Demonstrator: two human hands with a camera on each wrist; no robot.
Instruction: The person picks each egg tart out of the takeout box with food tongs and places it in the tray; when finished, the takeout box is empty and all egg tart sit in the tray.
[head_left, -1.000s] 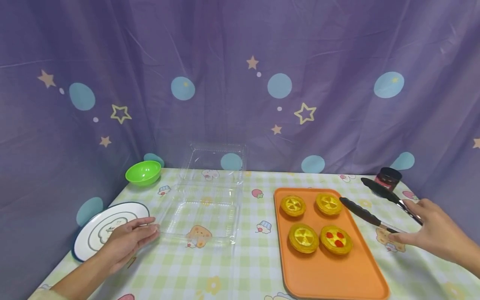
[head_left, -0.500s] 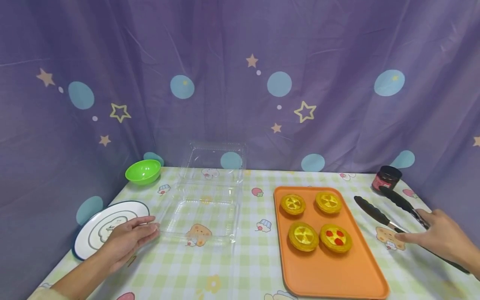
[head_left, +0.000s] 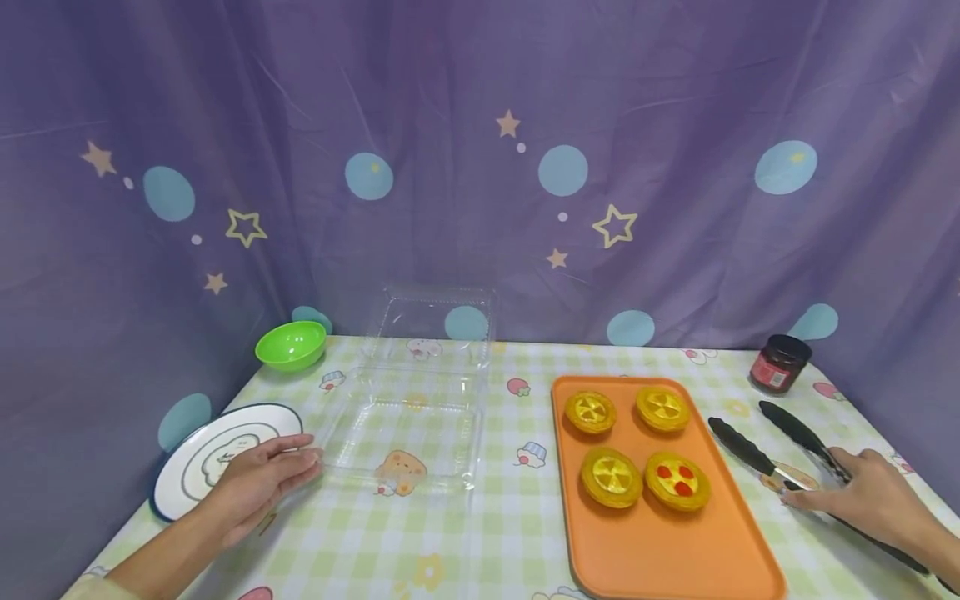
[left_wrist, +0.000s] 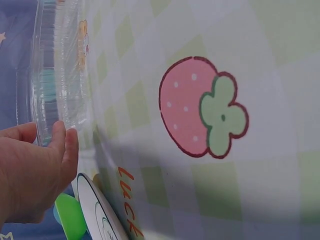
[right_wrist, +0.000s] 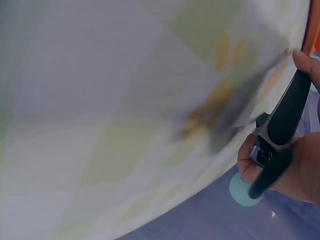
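Note:
My right hand grips a pair of black-and-metal tongs low at the right of the table, their two black tips spread apart and pointing toward the back left. In the right wrist view the dark handles of the tongs stick out of the hand. My left hand has its fingers fairly straight, with fingertips right at the front left corner of a clear plastic clamshell box. The lid of that box stands raised at the back. In the left wrist view, the left hand reaches the side of the box.
An orange tray bears several egg tarts, one with red pieces on top. A dark-lidded jar stands at the back right. On the left are a white plate and a green bowl. A purple curtain hangs behind.
The right hand has lowered with the tongs, moving a little right and toward the table, so the jar shows fully. The left hand and the box have stayed in place.

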